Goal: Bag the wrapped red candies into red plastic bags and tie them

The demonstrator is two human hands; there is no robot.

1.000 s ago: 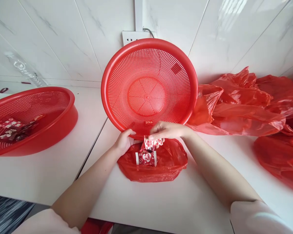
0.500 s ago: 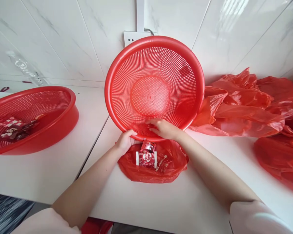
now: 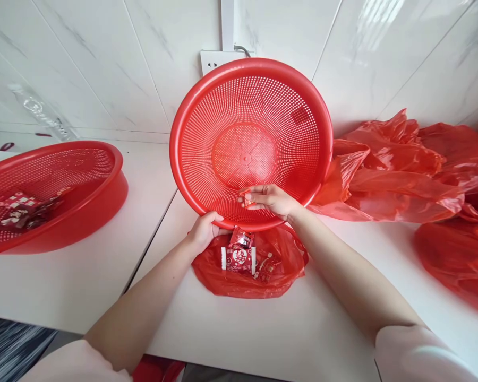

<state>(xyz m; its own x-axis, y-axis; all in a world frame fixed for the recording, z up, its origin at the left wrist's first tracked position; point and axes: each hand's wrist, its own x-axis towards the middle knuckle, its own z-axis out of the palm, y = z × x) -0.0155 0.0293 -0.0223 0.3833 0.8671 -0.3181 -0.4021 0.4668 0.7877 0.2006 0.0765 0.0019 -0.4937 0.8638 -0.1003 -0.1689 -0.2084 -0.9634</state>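
Observation:
A red mesh basket (image 3: 245, 143) is tilted toward me, its lower rim over an open red plastic bag (image 3: 231, 286). My left hand (image 3: 206, 231) is closed on the lower left of that rim. Just inside the basket's lower part, my right hand (image 3: 271, 200) pinches a small red-and-white wrapped candy (image 3: 247, 198) between thumb and fingers. In the bag lie a red packet with white ends (image 3: 239, 259), a smaller red packet (image 3: 241, 237) above it and a clear-and-red wrapper (image 3: 267, 267).
At the left stands a second red basket (image 3: 87, 212) with several packets inside. Crumpled red plastic bags (image 3: 402, 175) cover the right side. A clear plastic bottle (image 3: 40, 111) and a white wall socket (image 3: 212, 62) are at the back.
My right hand has lifted slightly off the basket's lower wall, and a small wrapped candy now shows in its fingers. The left hand and the basket have hardly moved.

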